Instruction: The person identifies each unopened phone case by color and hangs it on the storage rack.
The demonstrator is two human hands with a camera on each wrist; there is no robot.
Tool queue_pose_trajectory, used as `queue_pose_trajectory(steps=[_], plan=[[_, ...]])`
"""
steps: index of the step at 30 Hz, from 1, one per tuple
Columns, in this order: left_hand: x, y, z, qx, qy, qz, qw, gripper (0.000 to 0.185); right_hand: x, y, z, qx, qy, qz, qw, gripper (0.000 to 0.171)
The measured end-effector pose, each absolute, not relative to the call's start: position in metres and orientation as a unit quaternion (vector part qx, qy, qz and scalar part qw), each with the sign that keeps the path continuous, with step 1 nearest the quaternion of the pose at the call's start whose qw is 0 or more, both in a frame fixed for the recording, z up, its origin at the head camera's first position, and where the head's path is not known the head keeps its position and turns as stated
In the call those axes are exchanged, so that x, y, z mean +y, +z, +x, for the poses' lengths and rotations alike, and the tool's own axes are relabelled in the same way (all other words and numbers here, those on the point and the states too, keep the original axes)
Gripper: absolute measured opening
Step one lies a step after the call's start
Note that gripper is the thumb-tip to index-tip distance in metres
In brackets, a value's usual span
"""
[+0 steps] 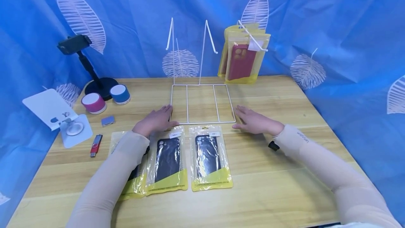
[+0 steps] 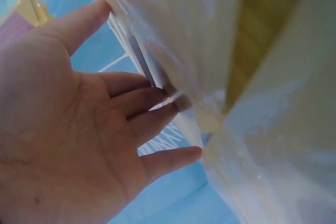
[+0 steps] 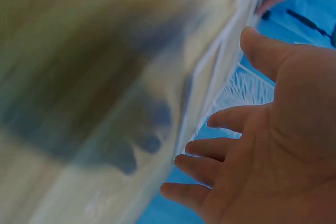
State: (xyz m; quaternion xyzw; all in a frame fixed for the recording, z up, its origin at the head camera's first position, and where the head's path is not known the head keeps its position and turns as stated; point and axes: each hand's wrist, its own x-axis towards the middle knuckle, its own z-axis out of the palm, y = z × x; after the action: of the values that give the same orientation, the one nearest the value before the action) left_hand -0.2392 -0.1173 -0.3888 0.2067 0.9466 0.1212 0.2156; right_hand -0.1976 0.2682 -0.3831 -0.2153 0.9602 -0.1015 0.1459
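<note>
A white wire display rack (image 1: 187, 105) with several upright prongs stands on the table. My left hand (image 1: 155, 120) lies at its left front corner, fingers extended and touching or very near the wire. Beside the right front corner is my right hand (image 1: 254, 119), palm down with fingers spread; whether it touches the frame I cannot tell. From the right hook hang yellow-edged bags, the front one showing a dark red phone case (image 1: 242, 62). Two bagged black phone cases, one left (image 1: 167, 159) and one right (image 1: 207, 156), lie before the rack. My left sleeve partly covers another bag (image 1: 136, 185).
On the left are a black phone stand (image 1: 99, 85), a white folding stand (image 1: 76, 129), a pink round speaker-like cylinder (image 1: 94, 103), a blue one (image 1: 120, 94), a small purple-grey block (image 1: 108, 121) and a red USB stick (image 1: 96, 145). A blue curtain (image 1: 136, 20) hangs behind.
</note>
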Motion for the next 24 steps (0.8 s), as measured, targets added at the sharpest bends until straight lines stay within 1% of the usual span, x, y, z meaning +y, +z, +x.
queue_pose_trajectory(steps=[4,11,14,16,19,21,23,24], plan=[[-0.116,-0.39,-0.241,0.946,0.126,0.2,0.223,0.085,0.262,-0.393,-0.199,0.959,-0.079,-0.232,0.142,0.083],[-0.117,-0.389,-0.242,0.943,0.137,0.195,0.231,0.088,0.256,-0.397,-0.199,0.96,-0.053,-0.225,0.155,0.082],[-0.115,-0.385,-0.237,0.948,0.129,0.197,0.212,0.09,0.253,-0.397,-0.198,0.961,-0.043,-0.224,0.154,0.082],[-0.109,-0.383,-0.231,0.953,0.111,0.215,0.18,0.088,0.252,-0.397,-0.197,0.962,-0.038,-0.225,0.152,0.082],[-0.093,-0.381,-0.22,0.951,0.071,0.28,0.109,0.072,0.252,-0.398,-0.196,0.962,-0.033,-0.225,0.151,0.082],[-0.08,-0.38,-0.214,0.941,0.042,0.327,0.069,0.056,0.252,-0.398,-0.196,0.962,-0.035,-0.224,0.149,0.082],[-0.068,-0.379,-0.209,0.931,0.024,0.361,0.051,0.037,0.252,-0.398,-0.196,0.963,-0.037,-0.224,0.145,0.082],[-0.063,-0.378,-0.207,0.928,0.017,0.368,0.05,0.033,0.251,-0.398,-0.197,0.963,-0.038,-0.224,0.144,0.082]])
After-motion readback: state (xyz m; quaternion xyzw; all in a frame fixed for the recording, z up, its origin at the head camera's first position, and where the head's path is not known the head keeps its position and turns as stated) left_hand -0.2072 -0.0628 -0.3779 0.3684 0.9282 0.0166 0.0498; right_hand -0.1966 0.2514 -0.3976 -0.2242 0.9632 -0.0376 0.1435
